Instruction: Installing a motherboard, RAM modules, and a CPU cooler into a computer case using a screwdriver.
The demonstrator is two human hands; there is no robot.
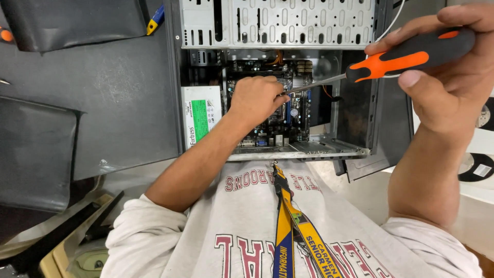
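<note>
An open computer case (288, 23) lies in front of me with its green-black motherboard (296, 116) exposed. My left hand (256, 99) reaches inside the case, fingers curled over the board and touching the tip end of a screwdriver shaft (316, 83). My right hand (447, 67) grips the screwdriver's black and orange handle (411, 54) outside the case at the upper right, the shaft angled down-left into the case. What lies under the left fingers is hidden.
A power supply (201, 119) with a green label sits in the case at the left. Black case panels (36, 149) lie on the dark surface to the left. A yellow-blue lanyard (288, 221) hangs over my grey shirt. Black discs (476, 167) lie at the right.
</note>
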